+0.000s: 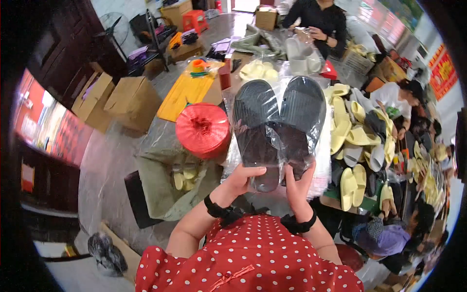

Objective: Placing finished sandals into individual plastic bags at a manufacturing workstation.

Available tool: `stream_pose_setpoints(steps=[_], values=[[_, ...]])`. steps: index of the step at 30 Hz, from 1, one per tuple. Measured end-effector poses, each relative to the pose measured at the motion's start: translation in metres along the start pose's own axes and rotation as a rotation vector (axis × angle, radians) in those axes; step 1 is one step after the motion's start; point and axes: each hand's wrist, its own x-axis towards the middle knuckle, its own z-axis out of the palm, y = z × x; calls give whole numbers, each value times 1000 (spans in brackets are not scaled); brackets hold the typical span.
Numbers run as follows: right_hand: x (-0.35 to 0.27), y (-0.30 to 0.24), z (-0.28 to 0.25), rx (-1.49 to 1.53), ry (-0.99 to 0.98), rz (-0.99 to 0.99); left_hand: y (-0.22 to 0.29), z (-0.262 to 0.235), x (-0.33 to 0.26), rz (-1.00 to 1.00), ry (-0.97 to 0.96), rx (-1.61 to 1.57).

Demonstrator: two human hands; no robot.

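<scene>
A pair of black slide slippers (301, 109) in a clear plastic bag is held up before me, toes pointing away. My left hand (242, 179) grips the near end of the left slipper, thumb lying over the top. Around the near end of the right slipper, my right hand (298, 186) is closed, its thumb up along the inner side. Beneath them lies a stack of clear plastic bags (319, 179). Left of the slippers stands a big roll of red plastic twine (202, 130). My fingers under the soles are hidden.
Loose yellow slippers (342, 127) pile up on the right. An open woven sack (154, 182) with yellow slippers inside stands at lower left. Cardboard boxes (131, 103) sit on the floor at left. A co-worker (323, 24) is across the table; others work at right.
</scene>
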Motion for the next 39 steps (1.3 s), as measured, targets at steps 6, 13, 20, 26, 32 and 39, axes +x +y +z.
stream_pose_setpoints(steps=[6,13,20,26,32,39], values=[[18,5,7,-310,-305,-226,46,-108,-90,261,316,-26],[24,66,-16,-747,11,-267,75,-292,-242,407,1150,48],[10,71,-17,-905,-40,-202,23,-392,-247,-2,1358,-2],[10,77,-10,-921,-53,-223,35,-416,-192,-112,1868,565],[0,100,-27,-917,69,-259,67,-191,-37,716,858,1225],[2,69,-36,-726,0,-284,-2,-14,26,524,-128,1828]])
